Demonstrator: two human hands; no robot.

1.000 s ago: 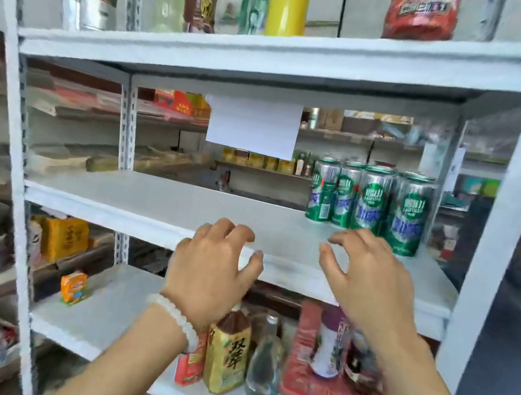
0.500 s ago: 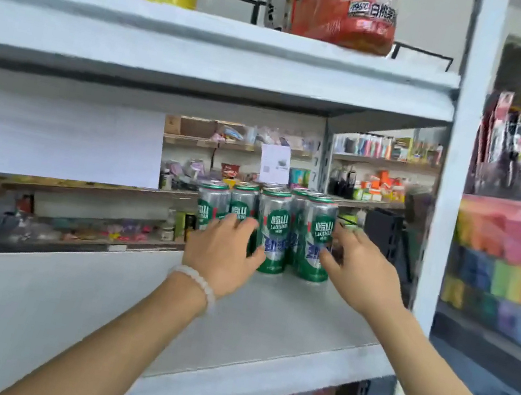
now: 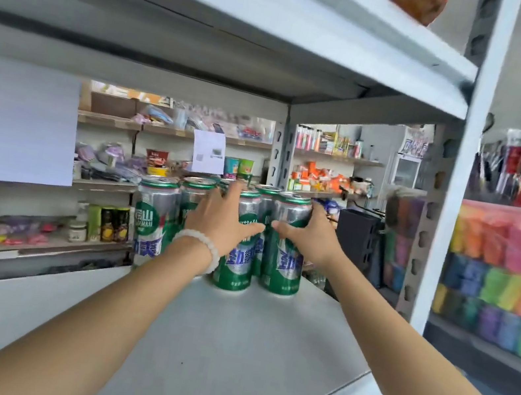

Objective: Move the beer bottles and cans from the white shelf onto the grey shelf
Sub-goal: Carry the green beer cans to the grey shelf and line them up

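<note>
Several green-and-silver beer cans stand in a tight cluster at the back of a pale metal shelf board (image 3: 242,351). My left hand (image 3: 217,217), with a white bead bracelet on the wrist, grips the middle front can (image 3: 236,264), thumb across its face and fingers over its far side. My right hand (image 3: 314,241) grips the rightmost front can (image 3: 281,270), thumb on the front and fingers round the right side. Both held cans stand on the board. Another can (image 3: 150,223) stands free at the left of the cluster, and more cans sit partly hidden behind.
Another shelf board (image 3: 213,25) hangs close above the cans. An upright post (image 3: 457,197) bounds the shelf on the right. A white paper sheet (image 3: 11,122) hangs at the left. Stocked shop shelves (image 3: 168,160) and colourful stacked packs (image 3: 509,276) lie beyond.
Both hands reached forward to the can cluster and closed round two front cans. The view came closer to the shelf and shifted right.
</note>
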